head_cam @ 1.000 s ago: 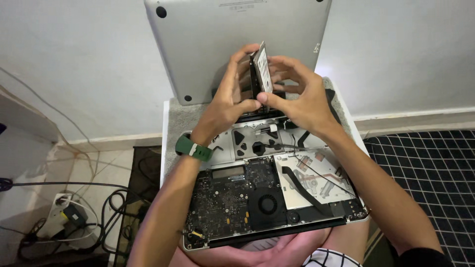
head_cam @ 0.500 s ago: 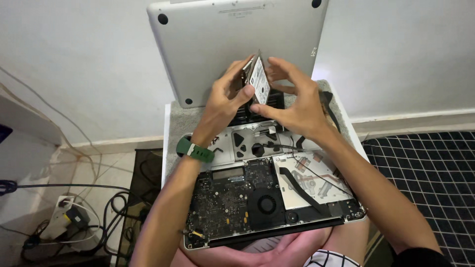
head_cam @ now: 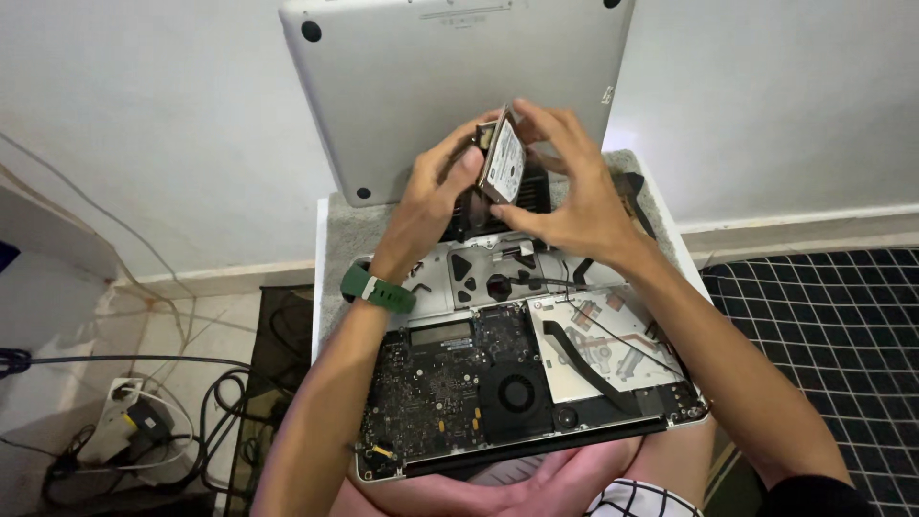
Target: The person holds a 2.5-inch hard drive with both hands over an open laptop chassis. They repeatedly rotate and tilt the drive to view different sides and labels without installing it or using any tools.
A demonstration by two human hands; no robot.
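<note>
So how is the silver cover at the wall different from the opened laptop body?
The silver cover stands upright against the wall, plain metal with dark feet. The laptop body lies flat on the person's lap, showing a circuit board and fan. Both are silver with rounded corners.

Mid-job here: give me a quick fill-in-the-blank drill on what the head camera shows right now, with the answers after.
1. Both hands, left hand and right hand, hold a small flat ____ above the opened laptop.
2. The wrist of the left hand wears a ____ watch band.
3. The silver bottom cover leans against the ____.
4. The round black fan sits to the ____ of the dark circuit board.

Answers: hard drive; green; wall; right
</note>
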